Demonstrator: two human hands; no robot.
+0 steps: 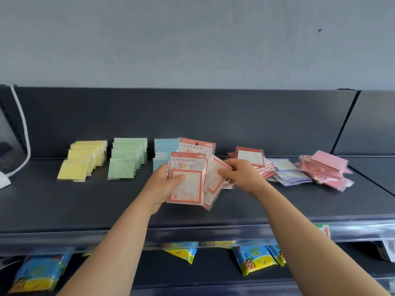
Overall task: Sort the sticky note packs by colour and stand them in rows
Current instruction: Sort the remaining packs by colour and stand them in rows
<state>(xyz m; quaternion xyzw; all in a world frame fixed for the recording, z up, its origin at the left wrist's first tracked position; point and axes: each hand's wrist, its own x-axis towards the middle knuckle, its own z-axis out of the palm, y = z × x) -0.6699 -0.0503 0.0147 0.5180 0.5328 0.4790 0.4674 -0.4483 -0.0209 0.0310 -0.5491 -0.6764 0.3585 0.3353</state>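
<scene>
Sticky note packs on shelf [85,206], sorting in progress.
Yellow packs [83,161], green packs [127,159] and blue packs [164,146] stand in separate rows at left. At centre, left hand [168,184] grips a stack of red-bordered packs [187,184]; right hand [243,176] pinches one tilted pack [214,178] beside the stack. Purple packs [288,174] and pink packs [327,167] lie piled at right.

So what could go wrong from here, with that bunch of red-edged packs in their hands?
1. The red-edged packs are fanned loosely between the left hand and right hand; the glossy wrappers might slip and scatter.
2. They are held close by the standing blue row, so a nudge could topple it.
3. The purple pile and pink pile lie loose side by side, so the colours could get mixed.
</scene>
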